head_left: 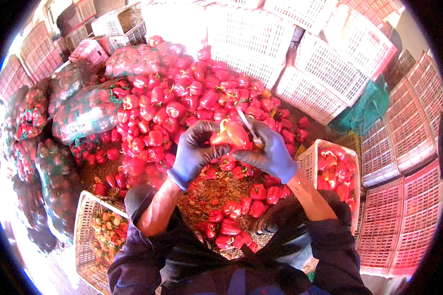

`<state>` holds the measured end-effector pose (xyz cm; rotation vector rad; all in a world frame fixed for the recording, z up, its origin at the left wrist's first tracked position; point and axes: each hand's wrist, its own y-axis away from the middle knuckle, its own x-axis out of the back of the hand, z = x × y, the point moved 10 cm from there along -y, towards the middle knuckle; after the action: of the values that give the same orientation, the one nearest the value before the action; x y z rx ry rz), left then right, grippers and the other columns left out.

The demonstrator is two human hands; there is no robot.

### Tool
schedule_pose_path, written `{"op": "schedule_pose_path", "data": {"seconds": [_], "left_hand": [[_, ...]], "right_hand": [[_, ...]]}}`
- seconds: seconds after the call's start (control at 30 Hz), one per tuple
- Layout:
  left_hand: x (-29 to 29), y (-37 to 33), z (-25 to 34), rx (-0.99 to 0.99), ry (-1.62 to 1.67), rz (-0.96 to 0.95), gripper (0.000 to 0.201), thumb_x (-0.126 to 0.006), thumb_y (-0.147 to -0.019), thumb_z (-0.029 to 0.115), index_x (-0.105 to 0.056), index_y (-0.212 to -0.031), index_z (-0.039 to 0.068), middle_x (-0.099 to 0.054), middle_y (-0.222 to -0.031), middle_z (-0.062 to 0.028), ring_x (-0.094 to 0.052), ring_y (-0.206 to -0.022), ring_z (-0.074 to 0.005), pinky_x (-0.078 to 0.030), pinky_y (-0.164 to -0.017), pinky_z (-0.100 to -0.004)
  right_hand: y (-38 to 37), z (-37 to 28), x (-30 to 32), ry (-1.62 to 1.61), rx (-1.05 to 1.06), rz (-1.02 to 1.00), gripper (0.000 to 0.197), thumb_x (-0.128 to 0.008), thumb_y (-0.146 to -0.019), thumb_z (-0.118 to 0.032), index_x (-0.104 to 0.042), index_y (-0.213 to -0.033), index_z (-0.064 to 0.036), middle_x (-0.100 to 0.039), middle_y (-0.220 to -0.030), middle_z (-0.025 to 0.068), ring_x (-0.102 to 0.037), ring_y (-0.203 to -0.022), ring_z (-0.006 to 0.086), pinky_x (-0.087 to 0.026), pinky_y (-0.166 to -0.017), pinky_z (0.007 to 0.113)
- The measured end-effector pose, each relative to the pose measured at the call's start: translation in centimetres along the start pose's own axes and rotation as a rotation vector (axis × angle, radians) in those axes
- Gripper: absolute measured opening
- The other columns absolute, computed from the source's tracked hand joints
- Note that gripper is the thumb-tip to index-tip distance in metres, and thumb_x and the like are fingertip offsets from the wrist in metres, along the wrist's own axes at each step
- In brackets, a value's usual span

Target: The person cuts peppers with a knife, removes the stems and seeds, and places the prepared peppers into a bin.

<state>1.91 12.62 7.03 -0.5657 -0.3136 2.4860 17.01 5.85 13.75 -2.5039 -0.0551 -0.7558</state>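
A light red pepper is held up in front of the person's body, above the near edge of a large heap of red peppers. The left hand grips it from the left, with the fingers curled behind and the thumb along its lower side. The right hand is closed around a small knife, its blade pointing up and a little left, just beside the pepper; its thumb reaches in under the pepper. Both hands wear blue gloves with dark palms and fingers.

Below the hands, a few loose peppers lie between the person's legs on a floor littered with small bits. Near the right knee stands a pale crate holding red peppers. By the left leg, another crate holds small greenish and red pieces, too small to make out clearly.

Full mesh sacks of peppers sit left of the heap. Pale slotted crates stand stacked behind it, and reddish crates line the right side. A green net hangs near the stacks.
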Motion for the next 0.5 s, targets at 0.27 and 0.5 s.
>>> {"op": "schedule_pose_path", "data": {"seconds": [0.27,0.5], "left_hand": [[-1.4,0.9,-1.8,0.182,0.155,-0.129,0.041,-0.085,-0.081,0.001,-0.065,-0.116,0.005,-0.068,-0.117,-0.0045,-0.065,-0.110,-0.0158,-0.056,-0.097,-0.0340],[-1.7,0.9,-1.3,0.141,0.333,-0.159,0.043,-0.082,-0.086,0.008,-0.064,-0.125,0.006,-0.070,-0.120,-0.0055,-0.066,-0.112,-0.0180,-0.055,-0.098,-0.0349]], "right_hand": [[2.2,3.7,-1.4,-0.471,-0.382,-0.109,0.068,-0.085,-0.086,-0.026,-0.055,-0.142,-0.0025,-0.067,-0.126,0.0092,-0.064,-0.111,0.0165,-0.052,-0.094,0.032],[3.2,4.8,-1.5,-0.711,-0.610,-0.009,0.055,-0.079,-0.087,-0.014,-0.059,-0.137,-0.0050,-0.071,-0.094,0.0028,-0.064,-0.071,0.0069,-0.048,-0.053,0.023]]}}
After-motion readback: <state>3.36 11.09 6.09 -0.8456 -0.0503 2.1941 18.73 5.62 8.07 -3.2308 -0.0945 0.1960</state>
